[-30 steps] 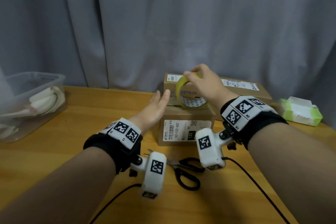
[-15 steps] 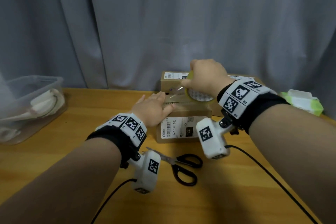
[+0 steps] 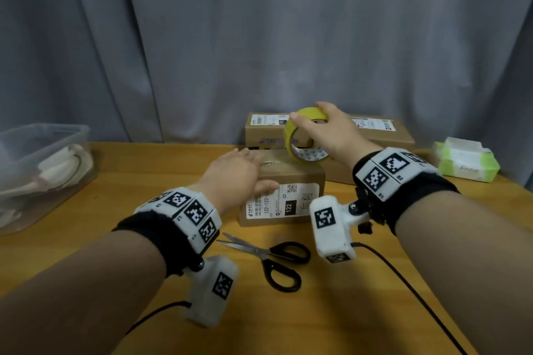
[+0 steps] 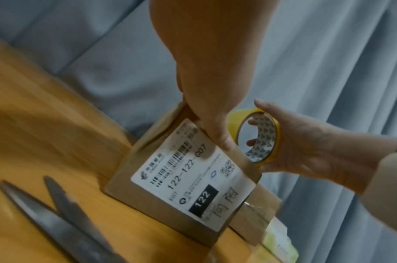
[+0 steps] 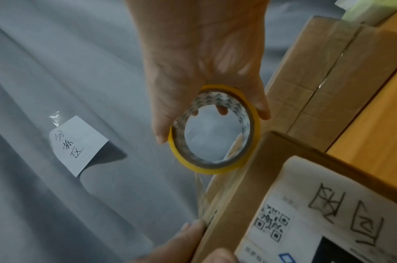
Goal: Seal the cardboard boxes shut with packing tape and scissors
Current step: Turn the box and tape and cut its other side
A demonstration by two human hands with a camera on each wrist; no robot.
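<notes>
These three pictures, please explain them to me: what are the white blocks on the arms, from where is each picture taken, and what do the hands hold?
No machine works here: a person wears a camera on the head and a white camera block on each wrist. The wide picture is from the head; the two close ones look along each hand. The right hand grips a yellow tape roll, a strip running down to the small box. The left hand rests on that box, thumb on its label. Black-handled scissors lie untouched on the wooden table.
</notes>
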